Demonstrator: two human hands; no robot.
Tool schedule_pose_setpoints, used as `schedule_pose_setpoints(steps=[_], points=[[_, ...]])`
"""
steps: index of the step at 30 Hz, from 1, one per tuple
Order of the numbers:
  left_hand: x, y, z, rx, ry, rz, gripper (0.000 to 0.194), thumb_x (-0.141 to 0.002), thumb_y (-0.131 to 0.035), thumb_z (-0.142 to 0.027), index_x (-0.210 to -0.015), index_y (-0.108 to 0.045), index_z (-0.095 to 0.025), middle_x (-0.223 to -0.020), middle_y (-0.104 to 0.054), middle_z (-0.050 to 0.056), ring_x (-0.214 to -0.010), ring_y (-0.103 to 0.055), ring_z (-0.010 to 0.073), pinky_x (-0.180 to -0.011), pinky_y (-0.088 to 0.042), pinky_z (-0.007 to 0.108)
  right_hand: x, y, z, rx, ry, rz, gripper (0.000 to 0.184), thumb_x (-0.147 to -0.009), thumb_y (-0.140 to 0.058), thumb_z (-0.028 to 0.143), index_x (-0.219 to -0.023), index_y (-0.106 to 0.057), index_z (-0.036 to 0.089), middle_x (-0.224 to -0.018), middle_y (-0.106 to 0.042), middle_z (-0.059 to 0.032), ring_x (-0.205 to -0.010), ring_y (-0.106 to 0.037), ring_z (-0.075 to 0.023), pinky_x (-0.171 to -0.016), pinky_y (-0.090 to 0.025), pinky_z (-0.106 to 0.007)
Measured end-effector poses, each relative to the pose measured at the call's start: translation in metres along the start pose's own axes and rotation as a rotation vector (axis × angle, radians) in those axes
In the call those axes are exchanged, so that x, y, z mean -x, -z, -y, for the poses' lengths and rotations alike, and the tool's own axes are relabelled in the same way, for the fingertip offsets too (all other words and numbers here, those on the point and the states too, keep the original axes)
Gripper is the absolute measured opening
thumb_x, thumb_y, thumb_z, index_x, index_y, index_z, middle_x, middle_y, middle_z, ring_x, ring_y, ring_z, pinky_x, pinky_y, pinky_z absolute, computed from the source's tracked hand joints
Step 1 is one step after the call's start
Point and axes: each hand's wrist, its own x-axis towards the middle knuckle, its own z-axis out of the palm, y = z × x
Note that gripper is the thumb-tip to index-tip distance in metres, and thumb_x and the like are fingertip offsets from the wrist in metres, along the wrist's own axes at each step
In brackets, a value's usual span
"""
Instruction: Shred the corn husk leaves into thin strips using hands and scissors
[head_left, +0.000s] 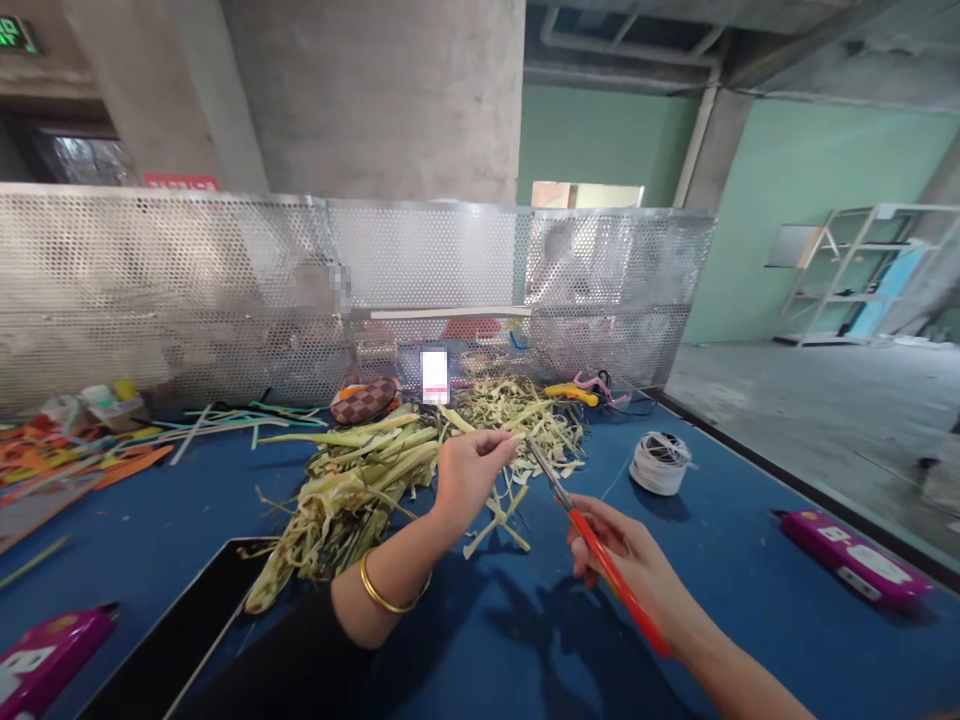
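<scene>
My left hand (469,478), with a gold bangle at the wrist, pinches a pale strip of dried husk (451,420). Its fingers are closed over part of the strip. In my right hand (619,545) are red-handled scissors (616,585), their metal blades pointing up and away, with the tips close to my left fingertips. A heap of long dried husks (352,480) lies left of my left hand. Behind both hands is a loose pile of pale husk scraps (544,425). A few cut strips (496,525) lie crossed on the blue table below my left hand.
A spool of white string (660,462) stands on the blue table (720,620) to the right. Purple devices (855,560) lie at both sides. A black tray-like panel (180,620) is front left. A lit phone (435,376) leans before the perforated metal screen (247,300). Yellow-handled tools (571,394) lie near it.
</scene>
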Motion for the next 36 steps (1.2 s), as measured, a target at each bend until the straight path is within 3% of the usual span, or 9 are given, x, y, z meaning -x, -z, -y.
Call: schedule_pose_setpoints(steps=[5, 9, 18, 27, 36], points=[[0.0, -0.001, 0.008, -0.038, -0.017, -0.003, 0.026, -0.071, -0.065, -0.038, -0.078, -0.074, -0.015, -0.065, -0.069, 0.003, -0.059, -0.06, 0.0142, -0.056, -0.045, 0.023, -0.006, -0.007, 0.001, 0.057, 0.02, 0.034, 0.079, -0.054, -0.077, 0.055, -0.115, -0.059, 0.009, -0.047, -0.053, 0.0046, -0.041, -0.048, -0.0109, -0.041, -0.037, -0.023], [0.0, -0.002, 0.01, -0.034, -0.01, -0.004, 0.027, -0.071, -0.065, -0.039, -0.079, -0.074, -0.015, -0.067, -0.07, 0.003, -0.061, -0.061, 0.0151, -0.058, -0.046, 0.023, -0.005, -0.009, 0.004, 0.083, 0.009, 0.01, 0.083, -0.052, -0.076, 0.06, -0.116, -0.059, 0.009, -0.044, -0.05, 0.0063, -0.039, -0.045, -0.01, -0.038, -0.035, -0.021], [0.001, -0.005, 0.01, -0.014, 0.011, 0.017, 0.026, -0.071, -0.066, -0.038, -0.08, -0.074, -0.016, -0.072, -0.072, 0.004, -0.065, -0.064, 0.0161, -0.061, -0.049, 0.025, -0.004, -0.008, -0.005, 0.118, 0.011, 0.03, 0.068, -0.059, -0.072, 0.061, -0.103, -0.063, 0.011, -0.039, -0.045, 0.008, -0.034, -0.038, -0.0069, -0.035, -0.033, -0.02], [0.001, -0.004, 0.009, -0.036, -0.003, 0.032, 0.024, -0.071, -0.066, -0.037, -0.077, -0.075, -0.015, -0.067, -0.071, 0.003, -0.062, -0.062, 0.0149, -0.059, -0.047, 0.023, -0.004, -0.006, -0.006, 0.129, 0.062, 0.017, 0.05, -0.061, -0.076, 0.053, -0.09, -0.067, 0.014, -0.044, -0.04, 0.0082, -0.037, -0.033, -0.005, -0.037, -0.026, -0.019], [-0.001, -0.005, 0.015, 0.013, 0.013, 0.067, 0.025, -0.07, -0.067, -0.039, -0.078, -0.074, -0.016, -0.065, -0.069, 0.003, -0.061, -0.062, 0.0149, -0.061, -0.049, 0.024, -0.004, -0.007, -0.002, 0.178, 0.081, -0.007, 0.047, -0.057, -0.075, 0.059, -0.074, -0.065, 0.016, -0.041, -0.033, 0.0088, -0.038, -0.027, -0.0053, -0.035, -0.022, -0.02]])
